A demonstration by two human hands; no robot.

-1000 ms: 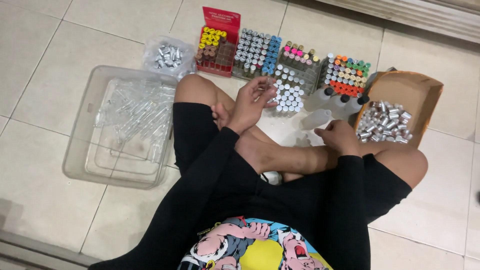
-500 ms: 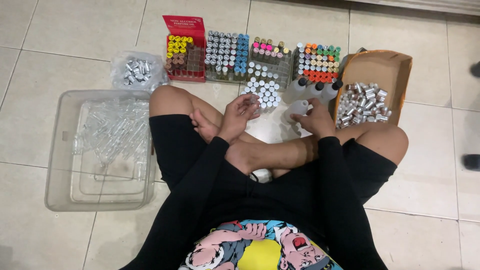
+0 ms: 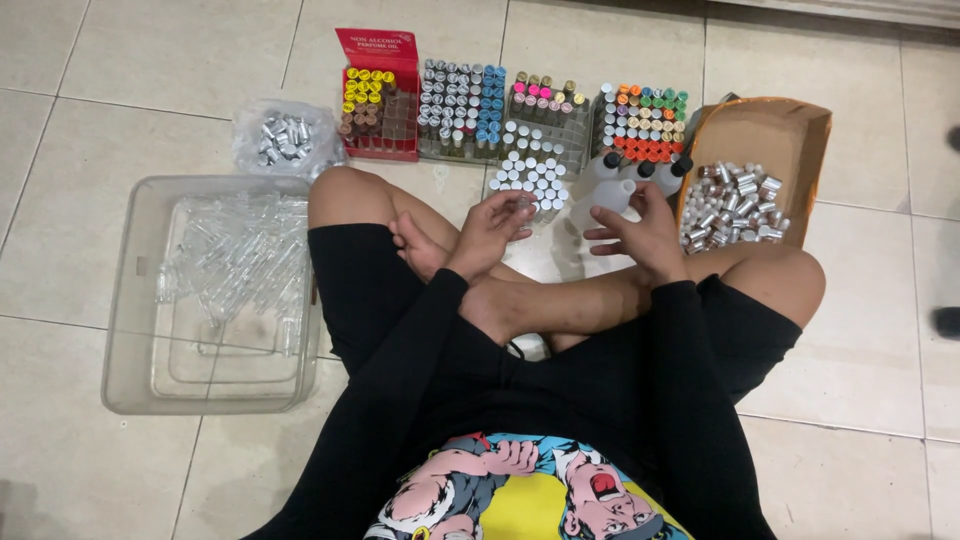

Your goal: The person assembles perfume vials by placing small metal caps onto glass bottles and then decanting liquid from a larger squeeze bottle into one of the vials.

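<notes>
On the tiled floor, left of the knee: clear plastic bin [image 3: 130,300] of glass vials | right: cardboard box [image 3: 790,135] of silver caps | ahead: racks of coloured-cap vials [image 3: 540,110] | right hand [image 3: 640,232] loosely cupped round white squeeze bottle [image 3: 608,198] | left hand [image 3: 495,225] pinching a small vial, barely visible.

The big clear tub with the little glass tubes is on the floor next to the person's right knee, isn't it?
Not quite. The head view shows the clear tub of glass tubes on the floor beside the person's left knee. The cardboard box lies on the right.
</notes>
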